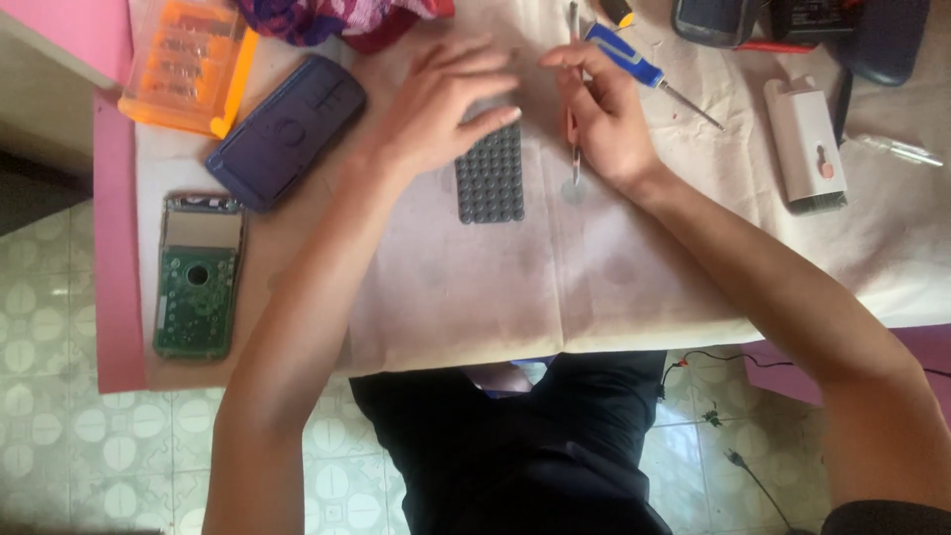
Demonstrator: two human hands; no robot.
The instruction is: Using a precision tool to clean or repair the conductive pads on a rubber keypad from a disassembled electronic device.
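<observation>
White paper (515, 287) underlies left hand (441, 104) spread flat on grey keypad (489, 183); right hand (604, 119) pinches thin tool (573, 149).

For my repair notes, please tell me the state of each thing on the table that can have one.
Grey keypad mat: flat, bumps up, left hand resting on its top end.
Thin tool: held upright-ish in right hand.
Green circuit board: exposed, lying in its open shell.
Dark blue cover: detached, lying apart.
Orange bit case: looks shut.
Blue screwdriver: lying unused.
White casing: lying flat.
</observation>
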